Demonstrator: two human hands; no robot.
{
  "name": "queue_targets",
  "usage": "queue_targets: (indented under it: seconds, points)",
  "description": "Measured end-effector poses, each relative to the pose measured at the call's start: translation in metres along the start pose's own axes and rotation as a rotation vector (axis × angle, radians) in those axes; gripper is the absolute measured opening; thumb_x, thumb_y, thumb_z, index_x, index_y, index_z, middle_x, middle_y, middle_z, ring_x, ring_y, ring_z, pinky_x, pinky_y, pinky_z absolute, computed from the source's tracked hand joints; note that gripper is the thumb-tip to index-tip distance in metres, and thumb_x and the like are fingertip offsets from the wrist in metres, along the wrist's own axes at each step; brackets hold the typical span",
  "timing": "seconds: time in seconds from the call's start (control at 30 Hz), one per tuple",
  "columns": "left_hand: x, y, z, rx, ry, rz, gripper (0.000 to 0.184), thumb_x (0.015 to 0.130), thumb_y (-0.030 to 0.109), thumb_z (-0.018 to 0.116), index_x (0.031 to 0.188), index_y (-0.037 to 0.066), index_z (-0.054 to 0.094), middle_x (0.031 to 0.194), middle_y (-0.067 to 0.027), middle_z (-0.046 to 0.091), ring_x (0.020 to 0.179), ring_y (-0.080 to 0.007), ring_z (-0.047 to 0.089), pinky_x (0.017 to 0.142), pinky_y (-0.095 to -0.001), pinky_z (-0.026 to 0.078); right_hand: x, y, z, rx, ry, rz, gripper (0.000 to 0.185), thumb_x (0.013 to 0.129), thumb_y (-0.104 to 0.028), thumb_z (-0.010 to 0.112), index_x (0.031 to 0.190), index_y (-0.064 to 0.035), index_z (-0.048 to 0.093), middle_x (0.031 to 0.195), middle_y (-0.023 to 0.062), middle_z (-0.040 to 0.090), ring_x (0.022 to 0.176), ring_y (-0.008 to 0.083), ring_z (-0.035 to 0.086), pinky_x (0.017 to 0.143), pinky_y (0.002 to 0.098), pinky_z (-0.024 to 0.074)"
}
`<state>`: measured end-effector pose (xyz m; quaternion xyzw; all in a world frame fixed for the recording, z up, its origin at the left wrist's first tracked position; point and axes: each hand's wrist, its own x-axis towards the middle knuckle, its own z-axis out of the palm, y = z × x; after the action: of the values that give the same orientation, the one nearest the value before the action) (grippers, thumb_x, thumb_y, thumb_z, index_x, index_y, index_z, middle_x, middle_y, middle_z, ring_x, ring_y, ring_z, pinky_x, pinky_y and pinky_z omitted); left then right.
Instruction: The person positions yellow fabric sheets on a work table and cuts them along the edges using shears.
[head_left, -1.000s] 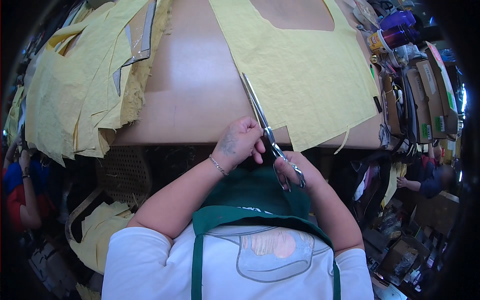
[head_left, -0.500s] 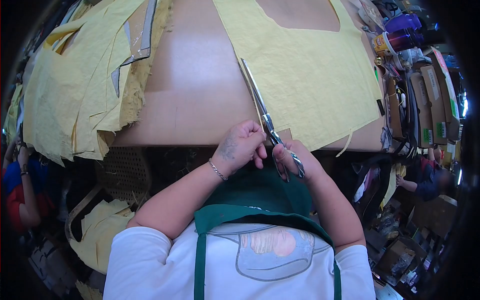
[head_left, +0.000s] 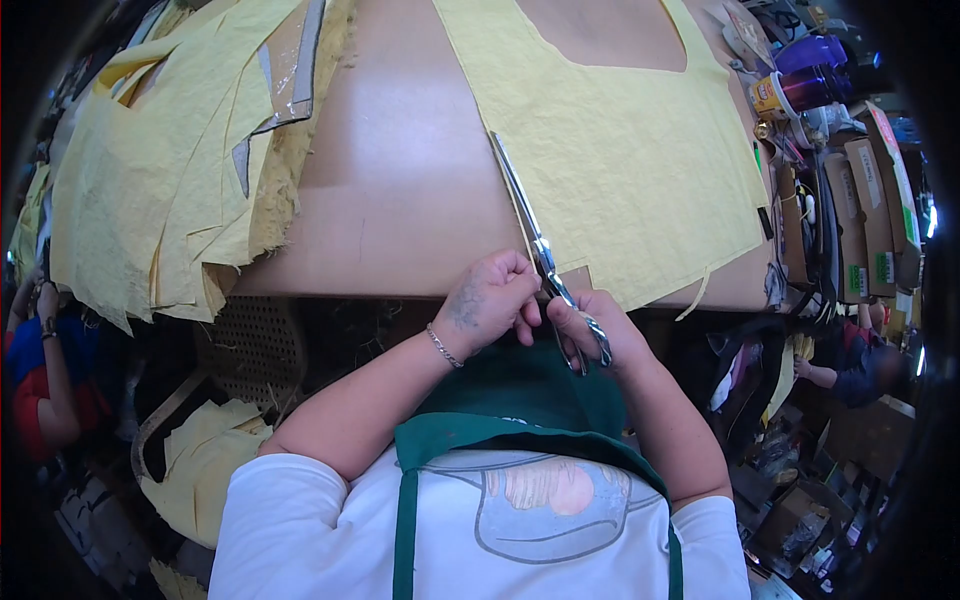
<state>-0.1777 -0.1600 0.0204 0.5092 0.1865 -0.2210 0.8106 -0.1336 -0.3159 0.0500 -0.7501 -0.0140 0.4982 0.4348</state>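
I see the person's right hand (head_left: 600, 335) closed around the looped handles of a pair of long silver metal scissors (head_left: 540, 252), the thumb at the nearer loop; the blades point away from the body and lie along the left edge of a large, pale yellow, cloth-like sheet (head_left: 620, 160) with a curved opening at its far side; that sheet lies on the right part of a smooth tan table (head_left: 400, 200), one corner reaching the near edge; the left hand (head_left: 495, 295) is just left of the scissors, its fingertips pinched together on what looks like a narrow yellow strip (head_left: 524, 232) beside the blades; the two hands are close, the scissors between them, and I cannot tell whether they touch; a silver chain bracelet (head_left: 443, 347) circles the left wrist; to the left I see a layered pile of yellow pieces (head_left: 160, 180) with a ragged inner edge, overhanging the near side of the table; below it stands a chair with a perforated back (head_left: 250, 345); along the right I see upright brown cardboard boxes (head_left: 870, 190) and a dark purple container (head_left: 815, 88).
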Motion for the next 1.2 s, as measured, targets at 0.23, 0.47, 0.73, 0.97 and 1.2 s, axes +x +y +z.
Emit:
queue_targets:
  seconds: [0.23,0.47,0.73,0.97,1.2]
  points:
    - [0.002,-0.001,-0.002,-0.016,-0.04,-0.052,0.011,0.086,0.014,0.044,0.081,0.005,0.045,0.059,-0.0063,0.054,0.043,-0.0131,0.052,0.04,-0.0196,0.04,0.013,-0.016,-0.01,-0.016,-0.088,-0.044,0.063,0.072,-0.067,0.042,0.067,-0.0048,0.049,0.05,0.0022,0.046,0.041,0.0098,0.046,0.038,0.0217,0.0359]
    - [0.003,-0.003,-0.003,0.011,-0.055,-0.02,0.01,0.087,0.012,0.04,0.083,0.004,0.045,0.06,-0.0075,0.052,0.044,-0.0137,0.052,0.041,-0.0222,0.043,0.019,-0.034,-0.007,0.001,-0.059,-0.052,0.073,0.068,-0.073,0.04,0.07,-0.0009,0.054,0.052,0.0032,0.049,0.044,0.0092,0.046,0.039,0.0221,0.0376]
    - [0.004,-0.005,-0.004,-0.031,-0.062,-0.009,0.014,0.088,0.015,0.041,0.08,0.003,0.044,0.059,-0.0072,0.053,0.043,-0.0125,0.053,0.04,-0.0216,0.042,0.021,-0.028,-0.002,0.002,-0.007,-0.089,0.06,0.073,-0.064,0.044,0.066,-0.0053,0.048,0.049,0.0006,0.044,0.038,0.0077,0.043,0.036,0.0198,0.0336]
    - [0.004,-0.005,-0.004,0.013,-0.061,-0.012,0.014,0.087,0.014,0.041,0.081,0.003,0.043,0.059,-0.0074,0.053,0.043,-0.0123,0.053,0.039,-0.0218,0.042,0.023,-0.027,-0.004,-0.086,0.061,0.012,0.058,0.073,-0.061,0.048,0.068,-0.0037,0.051,0.048,0.0001,0.044,0.037,0.007,0.042,0.035,0.0199,0.0326]
    - [0.001,-0.003,-0.004,-0.015,-0.064,-0.027,0.014,0.087,0.014,0.04,0.081,0.003,0.044,0.059,-0.0073,0.054,0.044,-0.0125,0.053,0.04,-0.0218,0.042,0.021,-0.04,-0.007,-0.083,0.016,-0.008,0.059,0.074,-0.062,0.046,0.065,-0.0043,0.048,0.048,0.0003,0.044,0.038,0.0085,0.042,0.035,0.0209,0.0331]
